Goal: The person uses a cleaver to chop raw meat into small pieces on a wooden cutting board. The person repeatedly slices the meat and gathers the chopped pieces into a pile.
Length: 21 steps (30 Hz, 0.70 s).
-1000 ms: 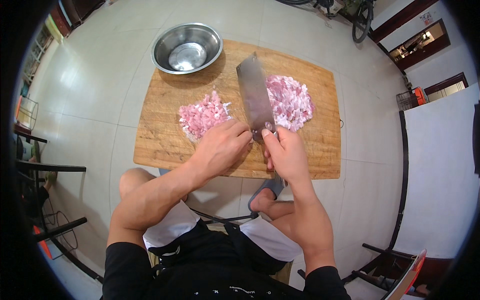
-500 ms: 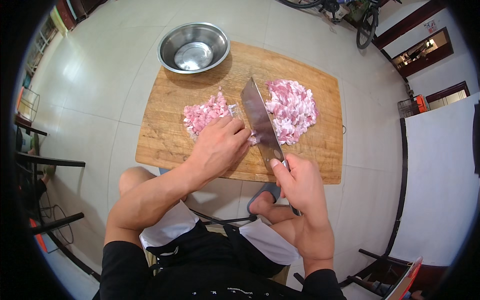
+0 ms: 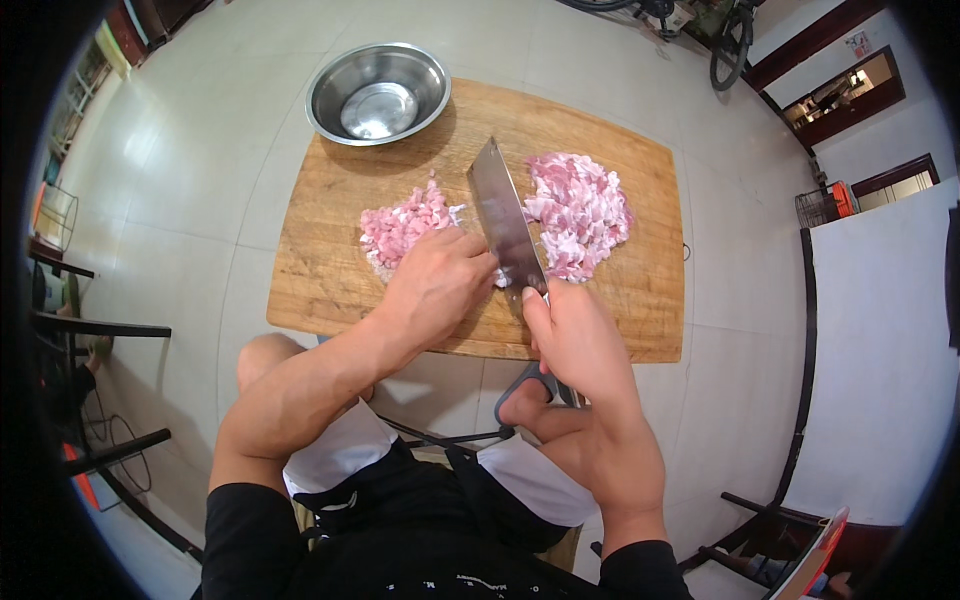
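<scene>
My right hand (image 3: pixel 578 330) is wrapped round the handle of a cleaver (image 3: pixel 508 215), whose broad steel blade points away from me over the wooden cutting board (image 3: pixel 325 275). Close against the blade's left side, my left hand (image 3: pixel 440 278) has its fingers curled down on pale pink meat (image 3: pixel 501 280), of which only a bit shows by the fingertips. Beyond that hand lies a pile of small diced meat (image 3: pixel 405 225). To the right of the blade sits a larger heap of sliced raw meat (image 3: pixel 580 215), pink with white fat.
A steel bowl (image 3: pixel 335 105) with nothing in it stands at the board's far left corner. Dark chair parts (image 3: pixel 110 325) are at the left, a white panel (image 3: pixel 870 380) at the right. A bicycle (image 3: pixel 735 45) stands at the far right on the tiled floor.
The cleaver and my right hand have moved slightly away from me and to the left, nearer my left fingers. My left hand has barely shifted.
</scene>
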Each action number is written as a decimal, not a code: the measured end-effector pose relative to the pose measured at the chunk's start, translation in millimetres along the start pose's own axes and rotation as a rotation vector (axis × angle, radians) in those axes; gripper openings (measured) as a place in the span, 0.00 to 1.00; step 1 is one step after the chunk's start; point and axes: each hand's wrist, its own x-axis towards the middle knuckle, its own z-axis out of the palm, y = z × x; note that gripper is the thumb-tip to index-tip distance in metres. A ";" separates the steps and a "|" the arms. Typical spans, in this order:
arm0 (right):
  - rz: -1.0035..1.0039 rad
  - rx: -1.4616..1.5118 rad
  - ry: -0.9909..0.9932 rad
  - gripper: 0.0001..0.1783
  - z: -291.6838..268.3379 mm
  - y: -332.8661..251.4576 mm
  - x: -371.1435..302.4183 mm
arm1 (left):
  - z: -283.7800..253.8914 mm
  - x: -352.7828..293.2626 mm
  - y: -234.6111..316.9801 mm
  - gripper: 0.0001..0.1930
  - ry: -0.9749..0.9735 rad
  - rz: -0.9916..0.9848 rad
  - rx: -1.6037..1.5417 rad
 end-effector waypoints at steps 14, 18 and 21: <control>0.075 0.548 0.089 0.22 -6.5 4.0 14.2 | -9.6 -5.1 5.9 0.08 0.076 0.021 -0.060; 0.083 0.326 0.058 0.23 -18.2 -6.1 -16.2 | -4.7 -9.0 0.7 0.08 0.071 0.046 -0.014; 0.030 0.136 0.053 0.23 -16.7 -1.1 -30.6 | -1.9 -9.1 0.1 0.09 0.074 0.030 0.017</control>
